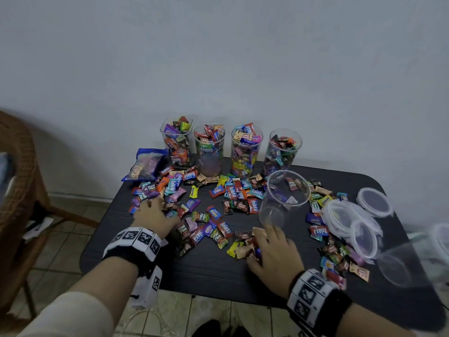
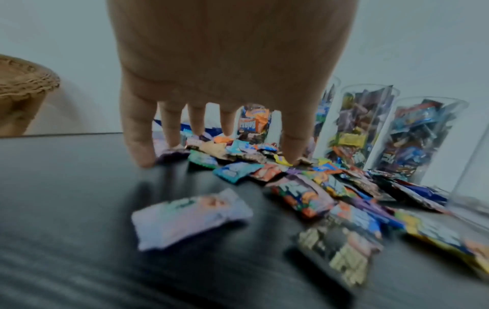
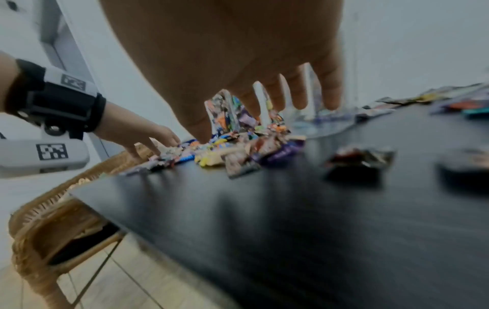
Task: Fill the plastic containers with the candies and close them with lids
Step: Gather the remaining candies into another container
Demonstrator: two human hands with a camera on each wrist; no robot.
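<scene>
Four clear plastic containers (image 1: 209,148) packed with candies stand without lids along the table's far edge. A fifth clear container (image 1: 284,198) stands in front of them, almost empty. Wrapped candies (image 1: 213,215) are strewn over the black table (image 1: 206,268). My left hand (image 1: 155,214) lies with spread, straight fingers on the left candy heap; in the left wrist view the left hand (image 2: 211,135) has its fingertips (image 2: 142,158) touching the table and wrappers. My right hand (image 1: 269,244) is spread over a small cluster of candies (image 1: 243,249) near the front; in the right wrist view the right hand (image 3: 251,113) holds nothing.
Several clear lids (image 1: 374,201) lie stacked at the right of the table, with another clear container (image 1: 398,263) on its side at the right edge. A blue candy bag (image 1: 145,164) sits at the back left. A wicker chair (image 1: 14,178) stands left of the table.
</scene>
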